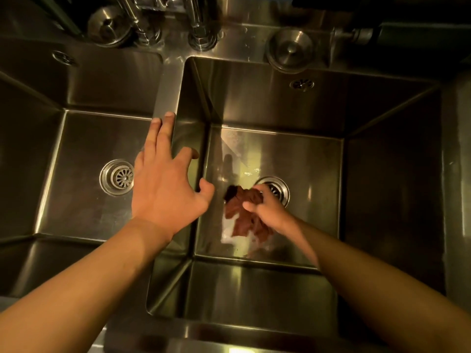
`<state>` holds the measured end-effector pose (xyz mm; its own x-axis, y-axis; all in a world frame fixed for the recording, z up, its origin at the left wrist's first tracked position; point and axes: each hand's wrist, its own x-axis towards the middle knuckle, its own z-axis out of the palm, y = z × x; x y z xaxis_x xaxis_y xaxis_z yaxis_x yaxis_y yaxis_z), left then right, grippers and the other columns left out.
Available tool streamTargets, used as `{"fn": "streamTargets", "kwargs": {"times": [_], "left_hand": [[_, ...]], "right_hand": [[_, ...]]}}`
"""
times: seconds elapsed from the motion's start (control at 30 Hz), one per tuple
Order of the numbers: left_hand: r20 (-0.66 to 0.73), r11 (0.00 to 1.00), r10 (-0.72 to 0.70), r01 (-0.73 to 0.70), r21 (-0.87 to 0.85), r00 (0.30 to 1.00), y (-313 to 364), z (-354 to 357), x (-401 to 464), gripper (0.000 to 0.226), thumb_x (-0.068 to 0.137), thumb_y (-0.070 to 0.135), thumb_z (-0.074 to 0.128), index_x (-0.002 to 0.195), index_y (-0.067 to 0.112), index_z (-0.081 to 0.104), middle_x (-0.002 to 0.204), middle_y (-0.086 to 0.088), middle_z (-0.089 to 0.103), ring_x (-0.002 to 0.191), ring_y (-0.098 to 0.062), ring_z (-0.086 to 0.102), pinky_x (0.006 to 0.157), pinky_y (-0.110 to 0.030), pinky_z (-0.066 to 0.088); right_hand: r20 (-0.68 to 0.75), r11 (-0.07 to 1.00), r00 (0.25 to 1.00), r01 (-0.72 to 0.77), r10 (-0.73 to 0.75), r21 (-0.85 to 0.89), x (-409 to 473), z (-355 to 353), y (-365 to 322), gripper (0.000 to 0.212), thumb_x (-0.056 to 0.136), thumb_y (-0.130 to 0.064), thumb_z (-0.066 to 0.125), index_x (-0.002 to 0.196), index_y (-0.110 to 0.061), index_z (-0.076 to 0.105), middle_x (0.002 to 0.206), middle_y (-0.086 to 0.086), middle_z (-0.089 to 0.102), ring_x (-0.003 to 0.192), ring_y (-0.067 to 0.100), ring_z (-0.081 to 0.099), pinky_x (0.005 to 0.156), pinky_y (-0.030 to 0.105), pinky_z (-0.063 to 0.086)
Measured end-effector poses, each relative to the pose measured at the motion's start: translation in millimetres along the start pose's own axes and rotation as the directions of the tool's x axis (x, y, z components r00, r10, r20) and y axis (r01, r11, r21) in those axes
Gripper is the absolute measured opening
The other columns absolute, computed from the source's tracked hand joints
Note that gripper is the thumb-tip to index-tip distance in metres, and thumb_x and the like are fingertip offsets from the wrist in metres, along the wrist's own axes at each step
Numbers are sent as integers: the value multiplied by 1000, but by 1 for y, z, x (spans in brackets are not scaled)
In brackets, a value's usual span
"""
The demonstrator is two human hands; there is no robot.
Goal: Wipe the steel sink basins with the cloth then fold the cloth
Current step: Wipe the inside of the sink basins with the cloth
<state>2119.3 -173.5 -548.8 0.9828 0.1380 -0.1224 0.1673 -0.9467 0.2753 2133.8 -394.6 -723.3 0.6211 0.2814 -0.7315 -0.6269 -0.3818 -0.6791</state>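
Two square stainless-steel sink basins sit side by side under warm, dim light, parted by a narrow flat steel divider [165, 93]. Down in the right basin [382, 174], the right hand [267, 207] presses a crumpled reddish-brown cloth [242, 215] against the basin floor, its fingers curled round the bunched fabric. That cloth lies just left of the right basin's round slotted drain [279, 191], with the hand partly covering the drain's near edge. A pale, bright patch shows on the floor under and beside the cloth; whether it is foam, water or glare cannot be told.

Over the divider hangs the left hand [168, 184], its fingers spread and mostly straight, holding nothing. Its longest fingertips lie on the divider's top, while the thumb reaches out over the right basin's edge. Whether the palm touches the steel cannot be told.

Beyond that hand, the left basin [51, 149] has its own round drain with a strainer [118, 177] in the middle of its floor. Each basin has a small overflow fitting on its back wall. On the rear ledge stand chrome tap bases [201, 34] near the divider, with a round steel drain stopper [290, 49] behind the right basin and another round steel fitting [108, 26] behind the left one.
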Motion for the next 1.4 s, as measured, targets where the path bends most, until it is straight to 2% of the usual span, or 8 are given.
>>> {"fn": "streamTargets", "kwargs": {"times": [0.13,0.33,0.63,0.9,1.1,1.2,1.3,1.4], "left_hand": [[7,1000,-2,2,-4,1000,1,0,0,41,75,46,61,105,19,68,173,-8,7,161,-26,1,116,-56,35],[10,1000,-6,6,1,1000,1,1,0,35,78,43,67,103,19,67,174,-7,6,161,-27,-1,118,-55,32],[6,1000,-12,12,-19,1000,2,0,0,32,78,40,69,102,20,67,174,-7,6,161,-25,-2,116,-54,32],[22,1000,-29,29,-1,999,5,-3,0,36,79,42,71,107,20,69,174,-4,3,161,-23,-3,117,-54,30],[25,1000,-30,30,-2,999,5,-3,0,36,79,41,71,108,20,69,174,-5,4,161,-23,-3,115,-55,31],[29,1000,-29,29,7,999,5,-2,0,38,78,40,71,111,21,69,174,-5,4,161,-24,-2,116,-54,31],[31,1000,-23,23,7,999,3,-1,1,37,77,40,71,108,21,69,174,-5,4,161,-25,-1,118,-53,30],[14,1000,-2,2,-4,1000,2,0,1,32,77,40,69,103,22,66,174,-7,7,161,-28,1,119,-52,28]], "right_hand": [[98,978,994,-58,39,200,44,-1,-37,21,87,-14,76,105,-18,66,103,7,75,98,29,73,85,40,60],[-500,909,800,130,-333,-397,94,-45,-47,45,87,-32,46,122,-11,64,122,11,65,112,29,63,93,32,51],[133,311,914,263,-383,-913,100,30,-15,96,86,-63,64,158,-49,2,169,-6,-14,155,32,-11,118,71,2],[550,-173,788,522,-276,-835,41,70,38,45,94,-39,56,139,-33,59,149,1,51,143,37,35,114,70,14],[831,-502,556,724,20,-473,34,43,70,66,86,-27,57,149,-33,38,149,-1,51,138,29,44,112,63,34],[850,-480,516,722,-106,-498,50,36,52,50,91,-23,57,139,-34,52,140,-3,56,134,28,48,108,48,39],[601,-71,719,620,-349,-782,63,27,0,55,96,-21,62,148,-22,45,144,1,54,135,23,50,85,15,42],[432,-18,807,465,-401,-885,97,-1,-48,63,98,-16,57,156,-26,35,168,0,18,156,25,11,124,40,19]]}}
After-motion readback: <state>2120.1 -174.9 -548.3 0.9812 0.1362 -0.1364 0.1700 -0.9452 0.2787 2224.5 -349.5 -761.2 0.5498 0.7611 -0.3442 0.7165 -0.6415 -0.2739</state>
